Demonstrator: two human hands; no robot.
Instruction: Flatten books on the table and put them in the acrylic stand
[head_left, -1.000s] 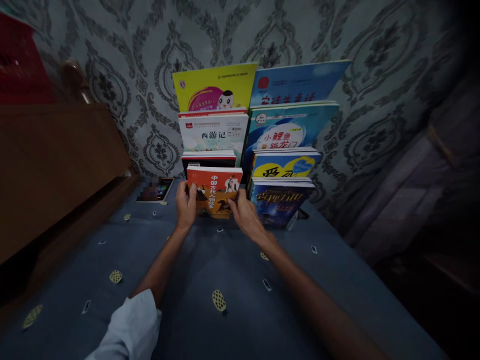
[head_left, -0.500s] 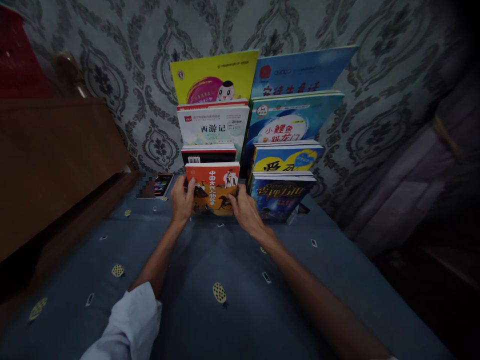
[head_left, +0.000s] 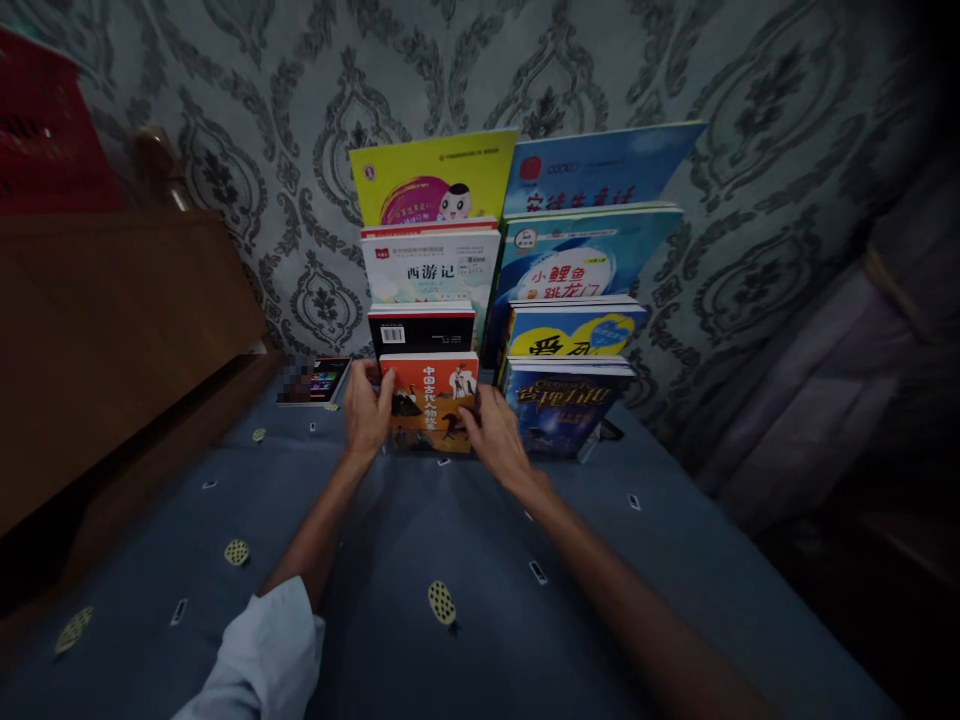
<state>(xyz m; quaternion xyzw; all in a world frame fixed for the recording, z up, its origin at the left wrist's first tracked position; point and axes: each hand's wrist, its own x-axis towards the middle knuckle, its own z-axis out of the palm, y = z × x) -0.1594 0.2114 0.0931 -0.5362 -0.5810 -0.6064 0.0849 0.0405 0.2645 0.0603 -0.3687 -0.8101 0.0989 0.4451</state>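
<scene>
An orange book (head_left: 429, 405) stands upright at the front of the left row, gripped at its two side edges. My left hand (head_left: 367, 410) is closed on its left edge, thumb on the cover. On the right edge, my right hand (head_left: 495, 428) holds it the same way, its far fingers hidden behind the book. Behind it rise a black book (head_left: 435, 332) with a barcode, a white book (head_left: 431, 265) and a tall yellow-green book (head_left: 431, 165). To the right stands a second row, with a dark blue book (head_left: 562, 410) in front.
In the right row, a blue and yellow book (head_left: 574, 335), a teal book (head_left: 600, 245) and a tall blue book (head_left: 600, 165) stand behind. A dark booklet (head_left: 326, 382) lies on the blue cloth (head_left: 360, 620). A wooden headboard (head_left: 112, 350) is at left, the patterned wall (head_left: 435, 70) behind.
The orange book sits slightly lower against the black book, showing more of the black cover and its barcode. Both hands keep their grip. The whole view has shifted a little.
</scene>
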